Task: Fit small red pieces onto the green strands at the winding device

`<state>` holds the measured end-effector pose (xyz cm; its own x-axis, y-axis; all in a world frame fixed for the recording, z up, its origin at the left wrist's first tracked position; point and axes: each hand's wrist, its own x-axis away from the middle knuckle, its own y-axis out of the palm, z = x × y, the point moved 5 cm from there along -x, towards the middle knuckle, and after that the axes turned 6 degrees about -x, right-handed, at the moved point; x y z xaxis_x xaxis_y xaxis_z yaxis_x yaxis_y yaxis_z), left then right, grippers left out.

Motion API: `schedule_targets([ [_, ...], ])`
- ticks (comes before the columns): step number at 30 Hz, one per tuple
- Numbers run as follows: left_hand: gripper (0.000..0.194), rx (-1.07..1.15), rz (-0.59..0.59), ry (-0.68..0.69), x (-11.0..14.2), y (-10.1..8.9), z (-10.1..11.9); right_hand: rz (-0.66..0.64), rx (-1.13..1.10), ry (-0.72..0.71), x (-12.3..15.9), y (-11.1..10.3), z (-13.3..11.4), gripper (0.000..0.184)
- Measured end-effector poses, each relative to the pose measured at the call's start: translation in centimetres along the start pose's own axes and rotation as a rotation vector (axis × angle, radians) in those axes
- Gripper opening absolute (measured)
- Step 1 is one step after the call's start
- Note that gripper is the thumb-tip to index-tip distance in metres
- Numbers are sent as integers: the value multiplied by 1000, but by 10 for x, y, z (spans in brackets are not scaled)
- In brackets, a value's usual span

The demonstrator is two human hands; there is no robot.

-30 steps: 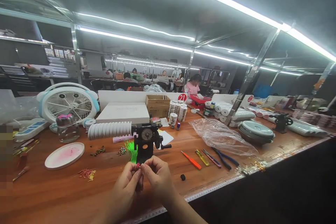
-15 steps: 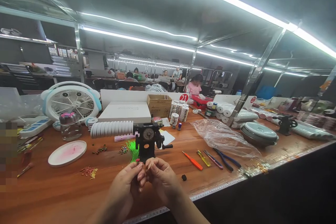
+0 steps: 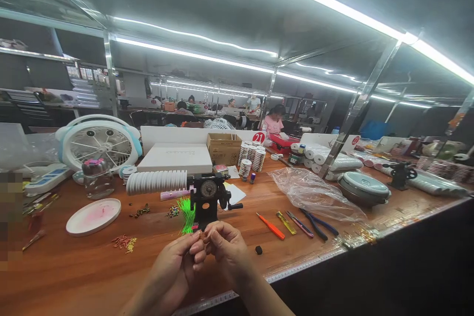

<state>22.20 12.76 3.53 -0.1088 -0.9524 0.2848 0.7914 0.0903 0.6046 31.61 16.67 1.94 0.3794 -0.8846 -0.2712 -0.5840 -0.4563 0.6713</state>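
Observation:
My left hand [image 3: 181, 261] and my right hand [image 3: 226, 247] meet above the wooden table, fingertips pinched close together. Whatever sits between them is too small to name. Just beyond the fingers stands a black hand-cranked winding machine [image 3: 206, 202], its crank [image 3: 235, 206] pointing right. A row of white spools [image 3: 157, 182] is threaded on its shaft to the left. Green strands [image 3: 186, 215] lie beside its base. To the left are small piles of red pieces [image 3: 121, 241], yellow pieces [image 3: 131, 244] and dark beads [image 3: 141, 211].
A white round plate [image 3: 94, 216] and a fan [image 3: 101, 143] stand at left. On the right lie an orange screwdriver [image 3: 271, 227], a yellow-handled tool [image 3: 286, 223], pliers [image 3: 319, 223] and a plastic bag [image 3: 311, 190]. A person [image 3: 274, 121] sits across the table.
Both hands stay together in nearly the same place, with a slight shift of the fingers. The whole view has drifted a little; nothing else visibly moved.

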Motion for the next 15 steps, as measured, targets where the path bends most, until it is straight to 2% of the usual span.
schedule_targets([
  [4,19,-6,-17,3,-3,-3,-1,32,85,-34,-1,-2,-1,21],
  [9,17,-58,9,43,-4,-5,-2,113,458,-157,2,0,-12,24],
  [15,41,-226,36,151,-8,-8,-2,189,622,-95,5,-3,-10,25],
])
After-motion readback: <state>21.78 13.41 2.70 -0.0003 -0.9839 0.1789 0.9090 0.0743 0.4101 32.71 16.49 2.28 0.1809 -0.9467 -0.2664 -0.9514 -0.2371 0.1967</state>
